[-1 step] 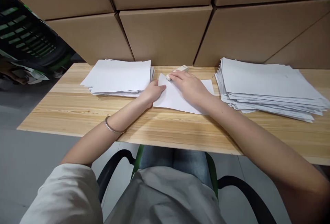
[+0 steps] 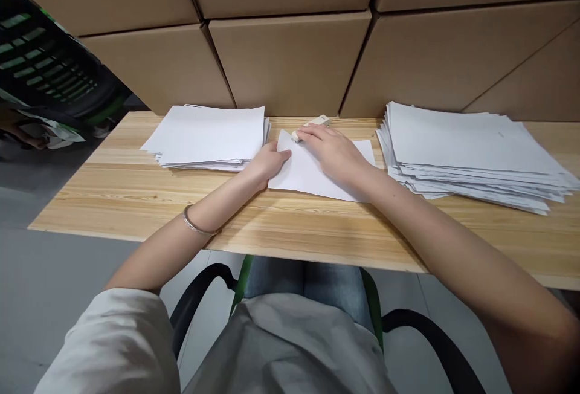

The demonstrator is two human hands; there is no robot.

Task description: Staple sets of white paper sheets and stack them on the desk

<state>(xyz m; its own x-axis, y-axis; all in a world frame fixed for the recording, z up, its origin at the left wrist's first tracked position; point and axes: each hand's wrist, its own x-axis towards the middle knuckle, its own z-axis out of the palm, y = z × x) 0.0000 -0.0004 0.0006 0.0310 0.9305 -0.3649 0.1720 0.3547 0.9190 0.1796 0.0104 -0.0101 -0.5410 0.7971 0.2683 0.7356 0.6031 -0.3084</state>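
A few white sheets of paper lie in the middle of the wooden table. With its thumb on top, my left hand pinches their left edge; the other fingers are mostly hidden beneath. A small whitish stapler sits at the upper left corner of the sheets. Over it, my right hand is closed, fingers pressing on its front part and palm resting above the paper. The part of the stapler under the fingers is hidden.
Stacks of paper stand on both sides: a left stack and a thicker right stack. Behind the table rises a wall of cardboard boxes. At far left are a black mesh chair back and another person's hand.
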